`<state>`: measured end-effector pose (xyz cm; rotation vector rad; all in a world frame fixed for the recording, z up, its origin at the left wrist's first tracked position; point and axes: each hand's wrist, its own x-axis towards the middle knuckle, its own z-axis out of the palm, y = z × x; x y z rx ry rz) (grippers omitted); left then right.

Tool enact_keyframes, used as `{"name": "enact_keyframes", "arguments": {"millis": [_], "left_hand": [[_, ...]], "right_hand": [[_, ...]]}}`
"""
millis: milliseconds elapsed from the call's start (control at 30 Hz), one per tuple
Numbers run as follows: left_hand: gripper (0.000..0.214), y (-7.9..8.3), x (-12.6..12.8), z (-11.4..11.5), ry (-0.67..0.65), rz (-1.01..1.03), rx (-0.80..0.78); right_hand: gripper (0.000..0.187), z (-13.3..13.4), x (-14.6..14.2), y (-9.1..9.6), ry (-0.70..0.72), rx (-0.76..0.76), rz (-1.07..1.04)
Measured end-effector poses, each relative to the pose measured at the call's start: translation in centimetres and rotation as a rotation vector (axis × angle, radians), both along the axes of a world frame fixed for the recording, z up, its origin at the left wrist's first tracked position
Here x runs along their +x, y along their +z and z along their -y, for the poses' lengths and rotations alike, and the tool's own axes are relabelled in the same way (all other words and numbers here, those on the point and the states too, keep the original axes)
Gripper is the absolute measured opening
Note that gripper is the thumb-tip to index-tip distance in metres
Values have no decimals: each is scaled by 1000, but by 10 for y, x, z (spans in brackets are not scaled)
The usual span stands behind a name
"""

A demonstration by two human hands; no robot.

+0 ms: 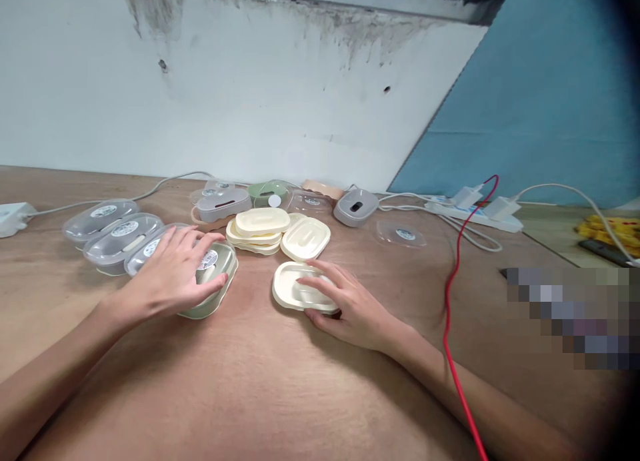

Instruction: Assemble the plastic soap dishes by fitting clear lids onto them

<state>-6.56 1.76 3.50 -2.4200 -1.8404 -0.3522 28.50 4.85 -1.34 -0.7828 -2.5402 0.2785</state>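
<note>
My left hand (173, 271) lies with its fingers spread over a lidded box (216, 294) that has a pale green-grey base, a clear cover and a round label. Partly under those fingers is a grey box (137, 251) with a clear cover. My right hand (350, 304) has its fingers on top of a cream oval lid-like piece (290, 284) and its thumb at the near edge. The piece appears to rest on the table. Just beyond it, another cream piece (306, 239) leans by a stack of similar cream pieces (255, 238).
Grey covered boxes (113, 238) stand at left. Behind are a grey slotted part (225, 204), a green one (267, 193) and a grey box (356, 206). A clear cover (400, 234) lies rightward. A red cable (450, 328) crosses near my right forearm from a power strip (480, 216).
</note>
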Motion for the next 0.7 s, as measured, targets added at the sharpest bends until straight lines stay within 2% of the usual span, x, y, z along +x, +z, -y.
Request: {"name": "enact_keyframes", "arguments": {"millis": [400, 500, 700], "left_hand": [[60, -2, 3, 5, 13, -19, -11], [56, -6, 0, 5, -7, 9, -4], [62, -17, -8, 2, -22, -57, 16]], "right_hand": [[47, 0, 1, 1, 3, -10, -4], [47, 0, 1, 1, 10, -12, -6], [47, 0, 1, 1, 21, -18, -20]]}}
